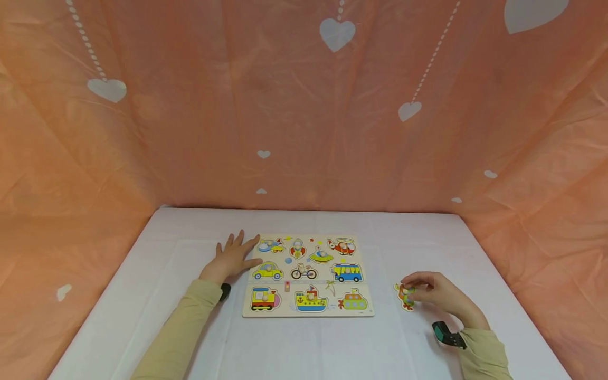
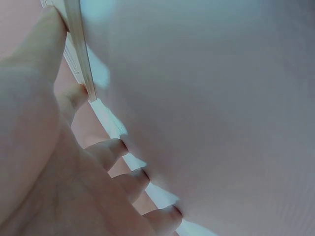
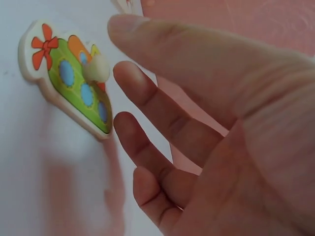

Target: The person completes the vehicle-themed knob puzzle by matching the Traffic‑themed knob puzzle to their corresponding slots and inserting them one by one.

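Note:
A wooden puzzle board [image 1: 309, 312] printed with vehicles lies on the white table. My left hand [image 1: 230, 265] is spread at its left side, thumb and index fingertip at the edge. In the left wrist view the left thumb [image 2: 42, 42] touches the board's side, and the other fingertips rest on the table. Right of the board lies a green and orange submarine puzzle piece [image 3: 74, 83] with a red propeller and a pale knob [image 3: 97, 69]. My right hand [image 1: 437, 296] is beside it, thumb and fingers apart and bent slightly toward the knob, with a gap between.
On the board, knobs show on several pieces, among them a car [image 1: 268, 271], a bus [image 1: 348, 273] and a boat [image 1: 311, 302]. The submarine picture [image 1: 354, 302] at its lower right has no knob. An orange cloth with hearts [image 1: 294, 105] encloses the table [image 1: 304, 348].

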`<action>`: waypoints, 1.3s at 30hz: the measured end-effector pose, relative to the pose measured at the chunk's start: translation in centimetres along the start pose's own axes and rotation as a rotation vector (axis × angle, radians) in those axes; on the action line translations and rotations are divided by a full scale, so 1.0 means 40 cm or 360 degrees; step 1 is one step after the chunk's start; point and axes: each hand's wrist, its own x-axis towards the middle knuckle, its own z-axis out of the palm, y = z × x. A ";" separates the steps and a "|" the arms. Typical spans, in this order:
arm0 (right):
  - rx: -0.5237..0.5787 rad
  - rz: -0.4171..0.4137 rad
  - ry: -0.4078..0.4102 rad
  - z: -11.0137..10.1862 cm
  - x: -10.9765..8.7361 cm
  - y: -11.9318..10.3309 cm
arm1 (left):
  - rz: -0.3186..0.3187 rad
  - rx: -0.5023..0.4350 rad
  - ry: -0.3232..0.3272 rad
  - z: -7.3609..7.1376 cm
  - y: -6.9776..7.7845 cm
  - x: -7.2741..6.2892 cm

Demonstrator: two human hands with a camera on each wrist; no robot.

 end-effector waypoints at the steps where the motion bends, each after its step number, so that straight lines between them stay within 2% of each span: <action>1: -0.0004 0.0009 -0.0004 0.000 0.002 0.001 | 0.0000 0.0003 0.0001 0.000 0.000 0.000; 9: -0.0176 0.0026 0.0040 0.004 0.014 0.014 | 0.0001 -0.0001 0.0009 0.003 -0.003 0.004; 18: -0.0117 0.0083 0.0033 0.003 0.015 0.016 | -0.0003 0.0010 0.0005 0.003 -0.001 0.007; 28: -0.0173 0.0111 0.0044 0.006 0.021 0.021 | 0.0001 -0.0007 0.0008 -0.003 0.007 0.002; 39: -0.0177 0.0148 0.0042 0.012 0.027 0.023 | -0.0011 -0.0009 0.0005 0.005 -0.001 0.002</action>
